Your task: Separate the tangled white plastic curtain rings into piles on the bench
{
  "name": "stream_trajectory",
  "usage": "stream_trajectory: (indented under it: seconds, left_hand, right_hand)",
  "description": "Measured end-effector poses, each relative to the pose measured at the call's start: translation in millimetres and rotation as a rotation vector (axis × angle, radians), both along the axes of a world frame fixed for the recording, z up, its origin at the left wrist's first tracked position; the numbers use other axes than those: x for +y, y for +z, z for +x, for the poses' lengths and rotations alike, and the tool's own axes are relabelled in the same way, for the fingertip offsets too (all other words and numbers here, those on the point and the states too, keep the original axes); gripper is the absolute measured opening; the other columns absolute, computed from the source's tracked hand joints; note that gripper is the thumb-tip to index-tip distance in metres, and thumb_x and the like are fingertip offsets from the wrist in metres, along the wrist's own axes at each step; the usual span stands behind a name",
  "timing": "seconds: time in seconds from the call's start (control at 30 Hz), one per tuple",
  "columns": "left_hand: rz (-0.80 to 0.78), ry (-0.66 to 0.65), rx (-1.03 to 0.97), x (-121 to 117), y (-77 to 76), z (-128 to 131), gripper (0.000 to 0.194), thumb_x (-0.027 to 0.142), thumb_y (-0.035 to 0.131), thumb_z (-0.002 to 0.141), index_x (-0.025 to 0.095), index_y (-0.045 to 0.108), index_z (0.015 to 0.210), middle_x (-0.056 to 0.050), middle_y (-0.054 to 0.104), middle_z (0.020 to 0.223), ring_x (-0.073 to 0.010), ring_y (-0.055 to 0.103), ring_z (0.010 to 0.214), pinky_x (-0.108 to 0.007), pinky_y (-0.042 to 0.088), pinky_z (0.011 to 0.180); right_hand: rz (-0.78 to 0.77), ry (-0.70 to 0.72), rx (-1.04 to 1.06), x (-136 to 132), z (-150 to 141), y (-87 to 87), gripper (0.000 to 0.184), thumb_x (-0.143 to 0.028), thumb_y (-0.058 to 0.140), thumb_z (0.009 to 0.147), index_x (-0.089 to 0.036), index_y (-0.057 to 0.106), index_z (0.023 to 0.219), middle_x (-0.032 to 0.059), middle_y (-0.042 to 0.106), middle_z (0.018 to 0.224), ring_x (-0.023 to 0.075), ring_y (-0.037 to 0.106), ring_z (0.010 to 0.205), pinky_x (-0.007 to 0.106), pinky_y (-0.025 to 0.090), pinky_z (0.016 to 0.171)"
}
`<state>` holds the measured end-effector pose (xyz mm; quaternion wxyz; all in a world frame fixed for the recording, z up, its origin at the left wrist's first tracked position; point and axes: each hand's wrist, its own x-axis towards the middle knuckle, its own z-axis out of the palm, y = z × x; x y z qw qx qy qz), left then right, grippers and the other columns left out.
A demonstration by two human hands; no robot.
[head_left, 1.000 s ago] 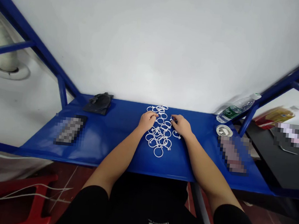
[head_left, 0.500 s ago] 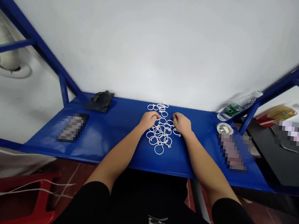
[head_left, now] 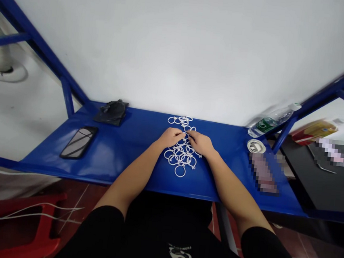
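Several thin white rings (head_left: pixel 180 170), each with a small knob or joint, lie in a tangled heap on the blue table. They look like looped plastic ties or curtain rings; the exact kind is hard to tell. Over the heap's left side, my left hand (head_left: pixel 172 138) is closed, thumb and forefinger pinching a white ring at its upper middle. From the right comes my right hand (head_left: pixel 201 143), fingers bent and closed at a ring close to the left fingertips. The hands partly hide the rings beneath them. A smaller group of rings (head_left: pixel 184 121) lies just beyond the hands.
On the blue table (head_left: pixel 121 152), a phone (head_left: pixel 79 142) and a crumpled black bag (head_left: pixel 112 112) lie at left. At right are a water bottle (head_left: pixel 271 122), a white tape roll (head_left: pixel 256 146) and a blurred-out flat object (head_left: pixel 263 172). A red stool (head_left: pixel 41 226) stands below left.
My right hand has moved left, in to the rings beside my left hand, and its fingers now meet a ring there. The left hand stays in about the same place over the heap.
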<state>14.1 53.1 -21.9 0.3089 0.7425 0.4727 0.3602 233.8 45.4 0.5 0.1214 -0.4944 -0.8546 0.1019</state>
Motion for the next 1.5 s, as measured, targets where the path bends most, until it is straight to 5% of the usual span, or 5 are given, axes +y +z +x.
stream_trajectory:
  seconds: [0.27, 0.57, 0.77, 1.1, 1.5]
  left_hand:
    - [0.088, 0.247, -0.041, 12.0, -9.0, -0.2, 0.024, 0.033, 0.061, 0.100, 0.021, 0.081, 0.101, -0.005, 0.077, 0.102, -0.0185, 0.069, 0.088, -0.030, 0.054, 0.088]
    - [0.135, 0.100, 0.255, -2.4, -3.4, 8.6, 0.037, 0.032, 0.063, 0.102, 0.023, 0.074, 0.136, -0.011, 0.069, 0.133, -0.0272, 0.066, 0.122, -0.037, 0.052, 0.105]
    - [0.128, 0.055, 0.299, -4.4, 0.0, 8.7, 0.035, 0.027, 0.058, 0.103, 0.024, 0.075, 0.133, -0.010, 0.074, 0.124, -0.0266, 0.068, 0.116, -0.037, 0.053, 0.102]
    - [0.018, 0.147, -0.098, 7.2, -10.7, 10.4, 0.020, 0.025, 0.081, 0.082, 0.019, 0.082, 0.101, -0.005, 0.078, 0.090, -0.0161, 0.067, 0.075, -0.030, 0.056, 0.076]
    - [-0.141, 0.229, -0.595, 18.9, -15.3, 11.6, 0.022, 0.036, 0.079, 0.085, 0.017, 0.070, 0.093, -0.006, 0.078, 0.084, -0.0167, 0.072, 0.074, -0.026, 0.055, 0.062]
  right_hand:
    - [-0.010, 0.005, 0.106, 4.1, 6.8, -5.1, 0.048, -0.019, 0.059, 0.097, -0.025, 0.067, 0.143, 0.0077, 0.072, 0.139, 0.0248, 0.068, 0.125, 0.037, 0.054, 0.107]
    - [-0.023, 0.064, 0.129, 5.4, 5.4, -9.3, 0.038, -0.011, 0.057, 0.094, -0.022, 0.074, 0.126, 0.0077, 0.076, 0.119, 0.0222, 0.071, 0.108, 0.032, 0.053, 0.099]
    - [-0.008, 0.126, 0.192, 5.2, 5.2, -10.9, 0.041, -0.008, 0.056, 0.090, -0.022, 0.074, 0.124, 0.0073, 0.076, 0.113, 0.0212, 0.069, 0.100, 0.031, 0.053, 0.093]
    - [0.049, 0.075, 0.284, 4.3, 7.6, -11.8, 0.034, -0.021, 0.054, 0.098, -0.022, 0.073, 0.125, 0.0096, 0.075, 0.115, 0.0230, 0.069, 0.098, 0.036, 0.055, 0.094]
    - [0.197, -0.100, 0.482, 1.2, 11.8, -6.1, 0.038, -0.035, 0.045, 0.105, -0.023, 0.072, 0.130, 0.0113, 0.075, 0.123, 0.0238, 0.070, 0.103, 0.038, 0.057, 0.096]
